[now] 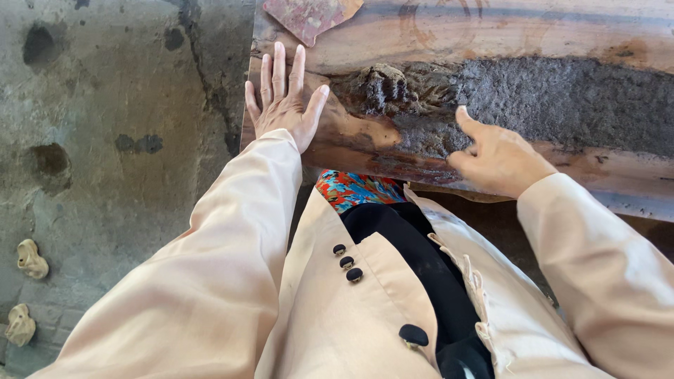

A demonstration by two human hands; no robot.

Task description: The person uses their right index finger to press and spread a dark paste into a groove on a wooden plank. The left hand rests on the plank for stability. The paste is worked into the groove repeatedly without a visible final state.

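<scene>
Stretching across the upper right of the frame, a band of dark grey clay lies along a wet reddish-brown wooden board, ending near the upper middle in one rough, lumpy mound. The right hand rests at the clay's lower edge, just right of centre: its thumb points up and touches the grey mass, while the other fingers curl loosely inward, gripping nothing. The left hand lies flat, palm down, on the bare left end of the board, just beside the mound; its four fingers are straight and close together, pointing toward the top of the frame, with the thumb spread aside toward the clay. Both arms wear pale peach sleeves that run in from the bottom corners. One flat reddish shard lies on the board at the top edge, above the left hand. Four dark buttons show on the peach jacket at lower centre. On the grey concrete floor at lower left sit two small pale lumps.
</scene>
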